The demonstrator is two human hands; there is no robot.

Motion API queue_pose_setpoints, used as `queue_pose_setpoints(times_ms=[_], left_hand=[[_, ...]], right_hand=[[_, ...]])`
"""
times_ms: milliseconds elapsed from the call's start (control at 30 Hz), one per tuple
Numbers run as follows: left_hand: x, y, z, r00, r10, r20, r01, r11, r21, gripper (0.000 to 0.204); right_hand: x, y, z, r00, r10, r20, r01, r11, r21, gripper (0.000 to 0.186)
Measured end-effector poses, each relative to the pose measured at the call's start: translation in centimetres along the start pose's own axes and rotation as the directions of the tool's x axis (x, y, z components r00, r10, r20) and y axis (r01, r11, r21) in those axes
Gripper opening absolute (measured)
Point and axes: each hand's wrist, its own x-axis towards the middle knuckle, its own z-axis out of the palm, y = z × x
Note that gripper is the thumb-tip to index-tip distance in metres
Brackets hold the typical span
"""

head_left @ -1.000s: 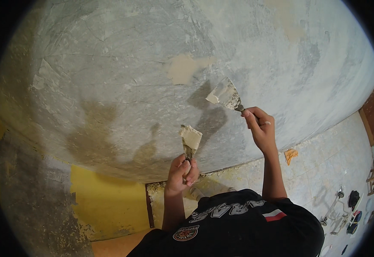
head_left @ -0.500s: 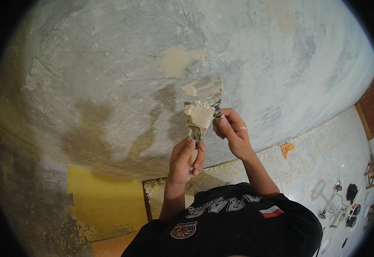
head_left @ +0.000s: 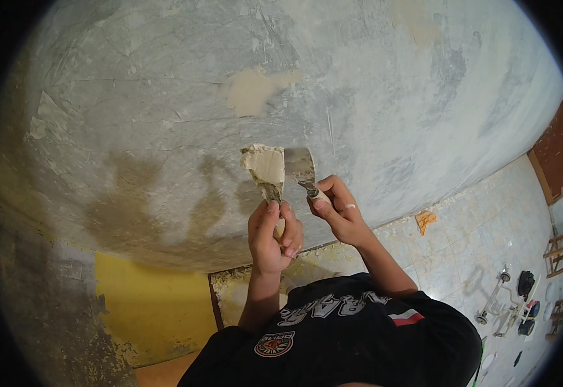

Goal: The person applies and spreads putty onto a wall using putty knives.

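Observation:
My left hand [head_left: 273, 237] is closed round the handle of a putty knife, blade up. A thick load of cream filler [head_left: 266, 164] covers that putty knife's blade. In my right hand [head_left: 339, 209] is a wider scraper [head_left: 302, 166], gripped by its pale handle. Its metal blade looks mostly bare and meets or overlaps the right edge of the loaded blade; whether they touch I cannot tell. Both tools are in front of a grey skimmed wall [head_left: 371, 97]. Above them a beige patch of filler [head_left: 253, 90] marks the wall.
At lower left the wall turns yellow [head_left: 152, 303] with peeling edges. An orange scrap [head_left: 425, 222] lies on the pale tiled floor [head_left: 449, 258] near the wall's foot. Farther right are a white wheeled frame [head_left: 506, 303], a wooden rack [head_left: 562, 253] and a brown door [head_left: 554, 151].
The scraper has come down and left from above the putty knife to beside its blade, and its smear of filler no longer shows. The loaded putty knife has shifted left.

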Motion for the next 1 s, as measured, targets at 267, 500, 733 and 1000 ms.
queue_pose_setpoints(times_ms=[267, 500, 733, 1000], left_hand=[[-0.5, -1.4, 0.2, 0.999, 0.025, 0.037, -0.028, 0.996, 0.090, 0.032], [0.3, -1.5, 0.9, 0.999, -0.001, -0.048, 0.009, 0.984, 0.178, 0.030], [0.1, -1.4, 0.6, 0.998, 0.060, -0.003, -0.059, 0.994, 0.088, 0.031], [-0.2, -3.0, 0.7, 1.000, -0.004, 0.016, 0.001, 0.984, 0.178, 0.031]], right_hand=[[0.5, -0.4, -0.4, 1.000, 0.025, -0.014, -0.022, 0.985, 0.169, 0.015], [-0.4, -1.9, 0.2, 0.999, 0.051, 0.001, -0.051, 0.996, 0.071, 0.016], [-1.0, 0.6, -1.7, 0.997, 0.080, 0.013, -0.081, 0.980, 0.181, 0.017], [0.0, -1.8, 0.0, 0.999, 0.025, -0.028, -0.020, 0.986, 0.165, 0.016]])
